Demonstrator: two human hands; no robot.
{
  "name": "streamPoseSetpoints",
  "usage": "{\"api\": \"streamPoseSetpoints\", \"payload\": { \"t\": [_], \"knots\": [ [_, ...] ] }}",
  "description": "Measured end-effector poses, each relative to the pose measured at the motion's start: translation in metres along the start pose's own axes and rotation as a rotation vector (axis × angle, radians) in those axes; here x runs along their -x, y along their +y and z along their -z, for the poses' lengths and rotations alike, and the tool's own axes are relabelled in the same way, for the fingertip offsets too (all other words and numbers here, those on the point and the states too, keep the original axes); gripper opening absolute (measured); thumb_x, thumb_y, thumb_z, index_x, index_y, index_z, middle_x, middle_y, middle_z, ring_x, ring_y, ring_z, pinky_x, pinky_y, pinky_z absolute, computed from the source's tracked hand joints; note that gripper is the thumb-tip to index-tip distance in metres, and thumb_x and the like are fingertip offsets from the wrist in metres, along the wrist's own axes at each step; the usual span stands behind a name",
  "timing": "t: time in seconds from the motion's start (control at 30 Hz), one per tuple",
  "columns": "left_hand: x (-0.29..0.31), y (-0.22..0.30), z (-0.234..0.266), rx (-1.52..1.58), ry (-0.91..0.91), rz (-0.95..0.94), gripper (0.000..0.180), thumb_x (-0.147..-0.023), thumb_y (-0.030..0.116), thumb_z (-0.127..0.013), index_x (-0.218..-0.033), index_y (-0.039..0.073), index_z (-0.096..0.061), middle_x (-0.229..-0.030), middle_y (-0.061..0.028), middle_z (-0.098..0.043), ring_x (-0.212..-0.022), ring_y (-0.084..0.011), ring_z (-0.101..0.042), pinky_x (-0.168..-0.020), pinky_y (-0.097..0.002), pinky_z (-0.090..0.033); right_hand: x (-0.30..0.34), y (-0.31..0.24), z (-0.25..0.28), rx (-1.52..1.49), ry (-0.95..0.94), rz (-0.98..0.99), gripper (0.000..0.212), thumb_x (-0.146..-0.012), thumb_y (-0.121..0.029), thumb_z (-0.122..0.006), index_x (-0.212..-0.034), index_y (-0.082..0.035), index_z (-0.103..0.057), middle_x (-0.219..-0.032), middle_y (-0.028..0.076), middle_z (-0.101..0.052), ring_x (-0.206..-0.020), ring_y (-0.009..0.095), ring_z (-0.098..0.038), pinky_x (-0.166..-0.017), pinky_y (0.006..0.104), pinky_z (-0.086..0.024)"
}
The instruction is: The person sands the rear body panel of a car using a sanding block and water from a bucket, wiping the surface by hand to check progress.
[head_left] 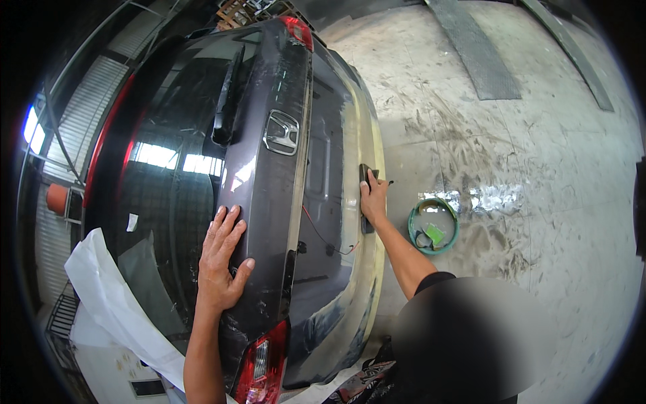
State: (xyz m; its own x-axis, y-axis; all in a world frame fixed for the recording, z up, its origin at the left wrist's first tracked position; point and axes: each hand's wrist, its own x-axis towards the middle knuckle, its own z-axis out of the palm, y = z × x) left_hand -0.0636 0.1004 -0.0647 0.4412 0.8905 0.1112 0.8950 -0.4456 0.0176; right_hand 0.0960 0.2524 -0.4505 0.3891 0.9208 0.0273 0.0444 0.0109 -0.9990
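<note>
My left hand (223,259) lies flat on the dark grey tailgate (269,195) of a car, fingers stretched out, below the silver emblem (281,132). At the outer edge of the rear bumper (352,135), which is coated with pale yellow filler, my right hand (374,196) grips a black sanding block (364,172). The block is pressed against the filler, and its underside is hidden. Between my hands a thin red wire (308,214) hangs over the recess below the tailgate.
A green tub (457,229) of cloudy water, with a bright green piece (435,233) in it, stands on the wet, smeared floor (572,202). White sheeting (114,283) covers part of the rear window (168,175). Dark strips (481,50) lie on the far floor.
</note>
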Motion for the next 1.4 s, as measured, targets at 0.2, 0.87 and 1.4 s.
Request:
{"api": "streamPoseSetpoints", "payload": {
  "t": [0.2, 0.87, 1.4],
  "knots": [
    [-0.01, 0.006, 0.005, -0.02, 0.014, -0.023, 0.058, -0.083, 0.028, -0.06, -0.136, 0.006, -0.052, -0.149, -0.016, -0.042, -0.144, -0.0377, -0.029, -0.116, -0.0492, -0.022, -0.019, 0.005, -0.007, 0.043, 0.042, 0.134, 0.049, -0.092, -0.023, -0.056, -0.137, -0.004, -0.053, -0.108, 0.025, -0.046, -0.102, 0.038, -0.046, -0.094, 0.0429, -0.038],
    [-0.022, -0.006, -0.006, -0.033, 0.016, -0.047, 0.058, -0.081, 0.02, -0.058, -0.138, 0.01, -0.052, -0.152, -0.01, -0.039, -0.145, -0.0329, -0.026, -0.118, -0.049, -0.02, 0.2, -0.033, 0.037, 0.056, 0.033, 0.13, 0.047, -0.093, -0.018, -0.057, -0.138, -0.004, -0.051, -0.114, 0.023, -0.044, -0.109, 0.037, -0.045, -0.099, 0.0413, -0.036],
    [-0.028, -0.004, -0.013, -0.003, 0.062, -0.069, 0.06, -0.08, 0.014, -0.059, -0.139, 0.015, -0.05, -0.154, -0.0039, -0.037, -0.146, -0.0262, -0.024, -0.12, -0.0441, -0.019, 0.208, -0.032, 0.051, 0.01, 0.055, -0.123, 0.048, -0.093, -0.021, -0.056, -0.137, -0.003, -0.05, -0.117, 0.024, -0.045, -0.11, 0.039, -0.045, -0.099, 0.0406, -0.037]
  ]
}}
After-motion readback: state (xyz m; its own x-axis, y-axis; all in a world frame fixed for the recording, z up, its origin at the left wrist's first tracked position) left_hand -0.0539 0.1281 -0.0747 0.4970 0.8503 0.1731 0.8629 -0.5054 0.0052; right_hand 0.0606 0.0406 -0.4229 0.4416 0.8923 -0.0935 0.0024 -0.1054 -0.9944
